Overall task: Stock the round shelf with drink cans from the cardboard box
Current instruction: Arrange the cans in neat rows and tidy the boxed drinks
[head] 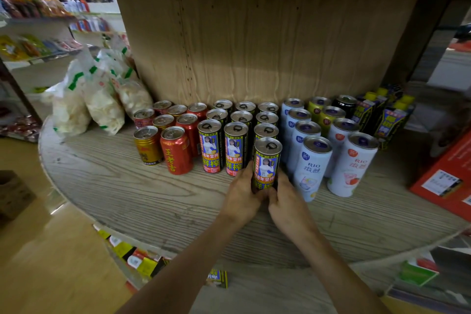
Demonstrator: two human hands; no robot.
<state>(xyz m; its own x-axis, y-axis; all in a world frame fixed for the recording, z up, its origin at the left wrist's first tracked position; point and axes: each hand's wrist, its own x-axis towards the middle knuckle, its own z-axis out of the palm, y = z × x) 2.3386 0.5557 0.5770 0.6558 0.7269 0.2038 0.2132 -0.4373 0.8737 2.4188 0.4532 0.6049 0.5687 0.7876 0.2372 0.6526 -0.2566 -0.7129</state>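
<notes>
A tall black-and-yellow drink can (pixel 266 160) stands upright at the front of the right-hand row of matching cans (pixel 235 132) on the round wooden shelf (pixel 127 194). My left hand (pixel 242 196) wraps its lower left side and my right hand (pixel 288 199) wraps its lower right side. Both hands hold this same can near its base. Red and gold cans (pixel 175 149) stand to the left, white RIO cans (pixel 312 166) to the right. The cardboard box is not in view.
A wide cardboard-covered column (pixel 267 38) rises behind the cans. White snack bags (pixel 94 94) lie at the left of the shelf. Dark drink cartons (pixel 387 115) and a red box (pixel 448 181) sit at the right. A lower shelf tier with small boxes (pixel 137 260) shows below.
</notes>
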